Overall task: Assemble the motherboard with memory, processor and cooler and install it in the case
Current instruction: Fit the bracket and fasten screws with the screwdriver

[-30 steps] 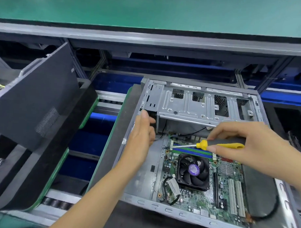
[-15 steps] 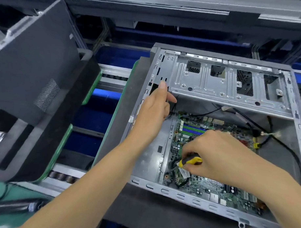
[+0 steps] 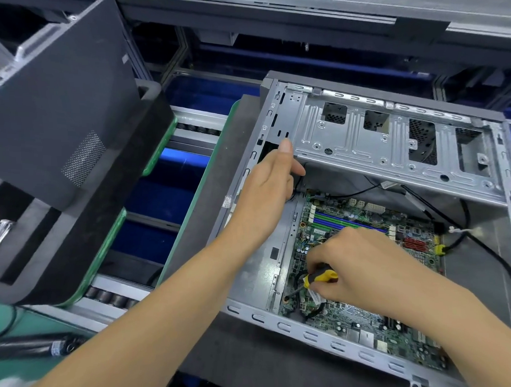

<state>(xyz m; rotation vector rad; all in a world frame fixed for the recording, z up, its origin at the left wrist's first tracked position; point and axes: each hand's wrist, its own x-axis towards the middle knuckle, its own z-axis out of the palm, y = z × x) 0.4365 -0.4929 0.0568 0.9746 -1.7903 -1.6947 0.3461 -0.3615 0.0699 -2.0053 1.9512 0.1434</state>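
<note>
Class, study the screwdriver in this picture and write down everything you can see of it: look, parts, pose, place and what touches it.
The screwdriver has a yellow and black handle, plastic or rubber by its look, and a thin dark shaft. The right hand grips the handle, hiding most of it. The tool slants down and to the left, its tip at a gold-ringed hole near the motherboard's near left corner, inside the case. Whether a screw sits there cannot be told.

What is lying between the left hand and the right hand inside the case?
In the head view, between the left hand and the right hand lies the motherboard, its blue memory slots showing.
</note>
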